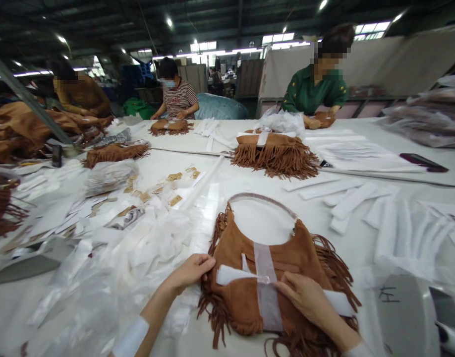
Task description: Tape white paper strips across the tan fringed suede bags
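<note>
A brown suede handbag (235,302) with fringed sides lies in front of me, its wrapped handle (264,197) arched away from me. Around its middle runs a translucent band (269,310). A white padding strip (235,275) passes across the bag beneath that band, and its other end shows past my right wrist. My left hand (196,270) is closed on the bag's left edge, thumb on top. With fingers pinched together, my right hand (300,292) is at the band's right edge, where it crosses the white strip. Its fingertips partly hide the contact.
Another fringed bag (275,151) lies farther back. White strips (346,198) are spread at the right, crumpled plastic and tissue (138,253) at the left, gold tags (175,177) beyond. A dark phone (424,162) lies right. Co-workers handle brown pieces across the table (183,158).
</note>
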Demonstrator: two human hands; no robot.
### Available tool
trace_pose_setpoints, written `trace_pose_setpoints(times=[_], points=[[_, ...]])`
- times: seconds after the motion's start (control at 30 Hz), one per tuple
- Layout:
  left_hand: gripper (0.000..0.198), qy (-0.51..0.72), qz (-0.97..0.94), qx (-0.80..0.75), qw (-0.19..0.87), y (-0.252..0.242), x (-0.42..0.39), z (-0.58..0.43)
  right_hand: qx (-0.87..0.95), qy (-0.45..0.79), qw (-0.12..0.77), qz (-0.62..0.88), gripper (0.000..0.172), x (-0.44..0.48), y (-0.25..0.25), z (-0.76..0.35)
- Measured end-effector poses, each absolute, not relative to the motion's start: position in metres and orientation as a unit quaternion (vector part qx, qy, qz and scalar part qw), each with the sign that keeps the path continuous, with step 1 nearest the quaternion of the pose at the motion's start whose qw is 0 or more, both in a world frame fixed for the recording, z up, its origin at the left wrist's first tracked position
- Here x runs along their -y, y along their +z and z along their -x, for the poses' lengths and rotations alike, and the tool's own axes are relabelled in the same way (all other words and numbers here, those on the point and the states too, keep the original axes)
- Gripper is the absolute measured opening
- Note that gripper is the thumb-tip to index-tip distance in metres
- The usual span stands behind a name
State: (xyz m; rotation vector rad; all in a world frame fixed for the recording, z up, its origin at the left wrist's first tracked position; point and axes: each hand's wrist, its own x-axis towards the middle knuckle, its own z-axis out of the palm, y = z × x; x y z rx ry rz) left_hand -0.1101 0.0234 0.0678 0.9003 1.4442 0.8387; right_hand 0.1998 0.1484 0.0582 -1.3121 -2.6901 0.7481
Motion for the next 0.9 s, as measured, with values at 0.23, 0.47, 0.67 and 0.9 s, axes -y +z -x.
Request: trace_pose_setpoints(times=[0.23, 0.47, 0.67, 0.9], points=[[0.047, 0.291, -0.418, -0.695, 0.508, 0.07, 0.072, 0.111, 0.865, 0.285, -0.038, 0.412, 0.031, -0.077, 0.065, -0.229], [0.059, 0.368, -0.393, -0.77, 0.343, 0.063, 0.074, 0.079, 0.872, 0.221, -0.026, 0.437, 0.026, -0.05, 0.081, -0.214], [0.054, 0.36, -0.448, -0.73, 0.369, 0.034, 0.088, 0.067, 0.876, 0.183, 0.009, 0.446, 0.026, -0.009, 0.075, -0.206], [0.047, 0.329, -0.497, -0.774, 0.211, 0.039, 0.11, 0.089, 0.825, 0.297, 0.18, 0.447, 0.039, -0.012, 0.076, -0.224]])
